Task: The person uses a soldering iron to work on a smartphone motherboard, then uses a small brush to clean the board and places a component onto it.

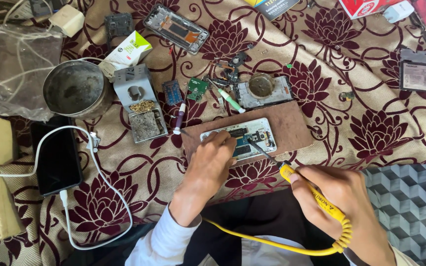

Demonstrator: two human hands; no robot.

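Observation:
An opened white phone (257, 130) lies face down on a brown wooden board (292, 123), its circuit board exposed. My left hand (213, 160) rests on the phone's left half, fingertips pressed on the circuitry; whether they pinch anything is hidden. My right hand (341, 202) grips a yellow-handled soldering iron (316, 197), and its thin metal tip (255, 147) touches the phone's board near the middle. A coiled yellow cord (272, 244) runs from the handle across my lap.
A metal bowl (77, 88), a grey iron stand (139, 101) with brass wool, small circuit boards (197, 88), a phone frame (176, 28), a second opened phone with a tin (262, 88), a black phone on a white cable (57, 157), a battery (415, 71).

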